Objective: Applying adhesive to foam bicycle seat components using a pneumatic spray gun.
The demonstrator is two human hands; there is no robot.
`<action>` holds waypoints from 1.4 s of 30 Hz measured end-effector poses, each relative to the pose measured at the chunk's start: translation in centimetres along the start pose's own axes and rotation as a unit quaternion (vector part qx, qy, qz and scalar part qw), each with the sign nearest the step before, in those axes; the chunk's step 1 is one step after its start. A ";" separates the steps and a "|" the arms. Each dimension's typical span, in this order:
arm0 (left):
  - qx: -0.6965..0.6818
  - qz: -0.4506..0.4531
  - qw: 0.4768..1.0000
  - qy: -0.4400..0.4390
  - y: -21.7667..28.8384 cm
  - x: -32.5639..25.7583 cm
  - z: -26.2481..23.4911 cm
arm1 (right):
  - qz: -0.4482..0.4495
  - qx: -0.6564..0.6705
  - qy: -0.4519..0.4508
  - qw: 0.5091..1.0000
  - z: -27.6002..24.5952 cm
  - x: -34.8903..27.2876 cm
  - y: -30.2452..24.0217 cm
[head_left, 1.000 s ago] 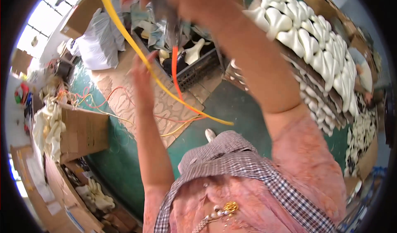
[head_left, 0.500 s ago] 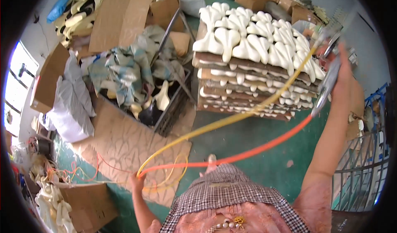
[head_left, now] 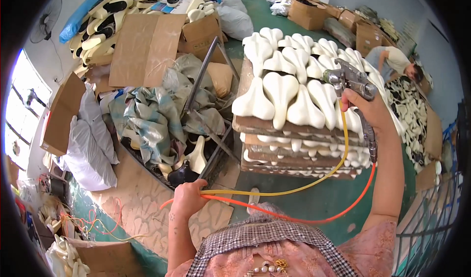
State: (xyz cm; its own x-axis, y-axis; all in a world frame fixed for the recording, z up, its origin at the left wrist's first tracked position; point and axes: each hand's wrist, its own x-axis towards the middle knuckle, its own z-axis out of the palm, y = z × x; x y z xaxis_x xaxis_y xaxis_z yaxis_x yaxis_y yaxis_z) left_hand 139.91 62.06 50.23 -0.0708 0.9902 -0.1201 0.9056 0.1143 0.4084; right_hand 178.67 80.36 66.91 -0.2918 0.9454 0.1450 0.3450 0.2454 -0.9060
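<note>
A metal spray gun [head_left: 354, 78] is in my right hand [head_left: 369, 111], its fingers wrapped round the handle. The gun is over the right part of a top layer of white, saddle-shaped foam pads [head_left: 280, 93], its nozzle end turned left. From the gun a yellow hose [head_left: 274, 194] and an orange hose [head_left: 319, 221] loop down to my left hand [head_left: 188, 198]. That hand is closed round the hoses, near the corner of a dark crate. Whether the trigger is pressed cannot be made out.
The pads lie on stacked brown boards [head_left: 245, 124]. Left of them, a dark crate [head_left: 212, 161] holds crumpled sheeting [head_left: 147, 110] and a metal frame [head_left: 200, 75]. White sacks [head_left: 88, 154] stand farther left. At the far right a person [head_left: 395, 63] bends over a heap of saddle parts [head_left: 408, 112].
My right hand has brought the spray gun in from the far right to over the pads. My left hand has shifted up and right with the hoses. The view has tilted upward.
</note>
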 end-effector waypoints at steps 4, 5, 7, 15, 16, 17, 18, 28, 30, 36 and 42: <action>0.022 -0.061 0.997 -0.047 -0.9 4.3 0.4 | -0.011 -0.028 -0.005 1.000 0.4 6.8 0.5; 0.032 -0.061 0.997 -0.043 -1.2 5.5 0.1 | -0.024 -0.041 -0.036 0.998 0.4 8.9 0.1; 0.043 -0.059 0.997 -0.040 -1.0 7.3 -0.7 | -0.010 -0.049 -0.003 0.999 -0.1 12.6 0.5; -0.023 -0.018 0.996 -0.086 -2.5 14.4 -0.9 | 0.032 -0.054 0.017 0.998 0.5 16.3 -0.3; -0.013 -0.009 0.996 -0.092 -2.5 15.0 -0.7 | 0.032 -0.068 0.051 0.996 0.4 17.2 -0.3; -0.004 -0.001 0.995 -0.098 -2.7 15.4 -0.6 | 0.043 -0.055 0.065 0.995 0.6 17.4 -0.7; -0.004 0.001 0.995 -0.102 -3.0 15.6 -0.6 | 0.047 -0.056 0.066 0.995 0.7 17.1 -0.8; 0.009 0.057 0.989 -0.133 -5.9 16.8 -1.4 | 0.070 -0.157 0.020 0.985 2.5 13.9 -3.3; 0.006 0.069 0.989 -0.132 -6.3 16.6 -1.4 | 0.099 -0.109 -0.003 0.989 3.6 12.8 -3.6; 0.019 0.121 0.981 -0.148 -6.6 15.8 -1.8 | 0.049 -0.125 0.084 0.987 4.8 13.2 -3.6; 0.024 0.110 0.983 -0.146 -8.8 13.6 -2.2 | 0.074 -0.109 0.063 0.989 6.4 8.8 -4.7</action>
State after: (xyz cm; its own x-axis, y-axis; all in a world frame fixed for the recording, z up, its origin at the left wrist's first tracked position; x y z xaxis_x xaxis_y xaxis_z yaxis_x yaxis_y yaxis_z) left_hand 130.05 74.70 46.96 0.2451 0.9246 -0.2915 0.9047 -0.1100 0.4117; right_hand 168.80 86.14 69.89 -0.1157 0.9902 0.0777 0.5646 0.1299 -0.8151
